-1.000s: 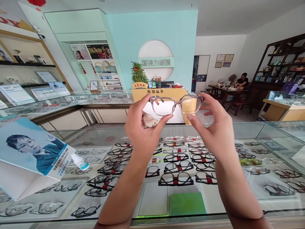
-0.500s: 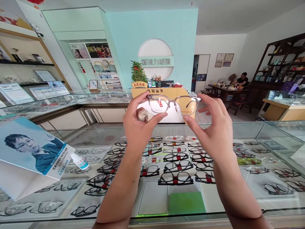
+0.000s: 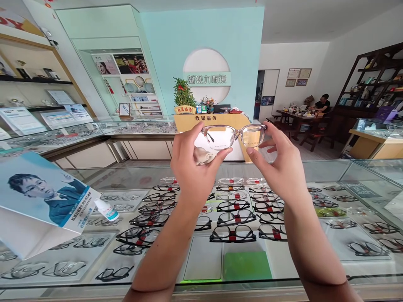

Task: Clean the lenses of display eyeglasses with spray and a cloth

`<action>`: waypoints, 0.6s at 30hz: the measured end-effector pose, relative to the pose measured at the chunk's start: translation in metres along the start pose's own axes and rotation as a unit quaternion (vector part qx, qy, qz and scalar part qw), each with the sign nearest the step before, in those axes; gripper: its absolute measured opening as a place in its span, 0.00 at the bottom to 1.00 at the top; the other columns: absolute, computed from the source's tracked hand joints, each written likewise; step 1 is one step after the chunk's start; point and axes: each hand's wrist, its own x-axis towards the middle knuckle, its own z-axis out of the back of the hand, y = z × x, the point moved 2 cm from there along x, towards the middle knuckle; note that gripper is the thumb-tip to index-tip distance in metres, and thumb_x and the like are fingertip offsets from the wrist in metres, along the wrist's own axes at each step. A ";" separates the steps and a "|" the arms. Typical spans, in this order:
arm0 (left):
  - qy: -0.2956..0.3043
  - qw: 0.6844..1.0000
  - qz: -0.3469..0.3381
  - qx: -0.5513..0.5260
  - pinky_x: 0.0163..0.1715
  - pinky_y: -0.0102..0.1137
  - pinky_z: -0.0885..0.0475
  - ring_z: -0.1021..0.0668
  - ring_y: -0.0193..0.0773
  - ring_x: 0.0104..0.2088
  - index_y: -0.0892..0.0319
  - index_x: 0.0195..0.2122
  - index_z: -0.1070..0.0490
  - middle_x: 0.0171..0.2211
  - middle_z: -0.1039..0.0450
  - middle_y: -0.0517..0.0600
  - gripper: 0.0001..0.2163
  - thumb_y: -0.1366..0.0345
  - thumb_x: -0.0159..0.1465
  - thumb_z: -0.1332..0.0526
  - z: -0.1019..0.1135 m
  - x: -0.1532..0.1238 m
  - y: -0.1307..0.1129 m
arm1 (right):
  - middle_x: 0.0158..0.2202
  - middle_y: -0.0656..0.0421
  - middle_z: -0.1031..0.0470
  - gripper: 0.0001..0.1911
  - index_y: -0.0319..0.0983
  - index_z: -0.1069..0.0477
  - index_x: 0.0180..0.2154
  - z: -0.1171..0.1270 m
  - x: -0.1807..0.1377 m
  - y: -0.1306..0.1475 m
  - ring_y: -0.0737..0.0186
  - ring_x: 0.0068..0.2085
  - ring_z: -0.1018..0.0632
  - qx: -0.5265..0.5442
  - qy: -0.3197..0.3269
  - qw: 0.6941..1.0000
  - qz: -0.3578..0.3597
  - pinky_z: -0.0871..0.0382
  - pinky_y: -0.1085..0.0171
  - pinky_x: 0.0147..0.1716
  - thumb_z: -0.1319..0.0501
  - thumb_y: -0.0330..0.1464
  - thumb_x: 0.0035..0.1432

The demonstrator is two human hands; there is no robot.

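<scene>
A pair of clear-framed eyeglasses (image 3: 237, 133) is raised above the glass counter, lenses facing me. My left hand (image 3: 193, 161) pinches its left end between thumb and fingers. Tucked in that same palm is a crumpled off-white cloth (image 3: 204, 156), partly hidden by the fingers. At the other end, my right hand (image 3: 281, 163) grips the frame with thumb below and index finger above. Small print shows on the lenses. Beneath my hands, several dark-framed glasses (image 3: 233, 233) lie in rows inside the display case.
On the glass counter (image 3: 151, 289) stand a folded advertising card (image 3: 44, 188) and a small white bottle (image 3: 107, 210) at the left. A green box (image 3: 247, 265) lies in the case. Behind are a cashier desk (image 3: 185, 123) and a seated person (image 3: 323, 105) at a table.
The eyeglasses have turned slightly and shifted a little right, the left end coming nearer. My left hand moved right with them, and more of the cloth shows. The right hand stays almost in place.
</scene>
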 end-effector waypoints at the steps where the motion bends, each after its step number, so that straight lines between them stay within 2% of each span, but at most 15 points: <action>1: -0.002 1.000 -0.002 -0.002 0.55 0.45 0.18 0.17 0.54 0.60 0.51 0.71 0.26 0.62 0.20 0.57 0.35 0.51 0.66 0.19 0.000 0.000 0.001 | 0.65 0.48 0.16 0.36 0.49 0.30 0.75 0.001 0.000 0.001 0.48 0.47 0.13 0.003 -0.002 1.000 0.002 0.16 0.47 0.43 0.29 0.48 0.72; 7: -0.016 1.000 -0.004 -0.012 0.51 0.43 0.17 0.17 0.54 0.60 0.51 0.72 0.27 0.62 0.20 0.56 0.36 0.50 0.66 0.19 0.000 -0.001 0.003 | 0.65 0.49 0.17 0.31 0.51 0.28 0.74 0.007 -0.003 0.010 0.49 0.48 0.14 0.029 -0.036 0.999 0.026 0.16 0.47 0.48 0.32 0.48 0.75; 10: -0.012 0.999 0.018 -0.023 0.49 0.41 0.17 0.18 0.54 0.62 0.50 0.71 0.26 0.63 0.20 0.56 0.36 0.48 0.65 0.19 0.000 -0.002 0.001 | 0.59 0.51 0.15 0.24 0.50 0.23 0.69 0.009 -0.003 0.011 0.50 0.50 0.14 0.064 -0.072 0.995 0.029 0.17 0.47 0.51 0.35 0.46 0.78; 13: -0.007 0.998 0.041 -0.055 0.49 0.38 0.18 0.17 0.51 0.62 0.49 0.70 0.25 0.63 0.20 0.54 0.35 0.49 0.65 0.19 0.000 -0.003 -0.001 | 0.54 0.52 0.15 0.18 0.50 0.18 0.63 0.008 -0.002 0.011 0.49 0.54 0.15 0.121 -0.137 0.982 0.043 0.18 0.48 0.52 0.40 0.45 0.81; 15: -0.001 0.996 0.052 -0.078 0.50 0.37 0.18 0.17 0.49 0.62 0.48 0.70 0.25 0.64 0.20 0.53 0.34 0.51 0.65 0.19 0.000 -0.003 -0.003 | 0.53 0.53 0.16 0.18 0.49 0.17 0.59 0.007 -0.002 0.011 0.49 0.55 0.15 0.150 -0.176 0.971 0.051 0.18 0.49 0.52 0.42 0.44 0.82; 18: 0.007 0.993 0.062 -0.102 0.52 0.37 0.18 0.18 0.50 0.63 0.47 0.70 0.25 0.65 0.21 0.53 0.34 0.52 0.65 0.19 0.001 -0.002 -0.006 | 0.53 0.52 0.17 0.19 0.49 0.17 0.59 0.005 -0.002 0.010 0.48 0.55 0.15 0.154 -0.195 0.968 0.044 0.19 0.47 0.54 0.43 0.47 0.81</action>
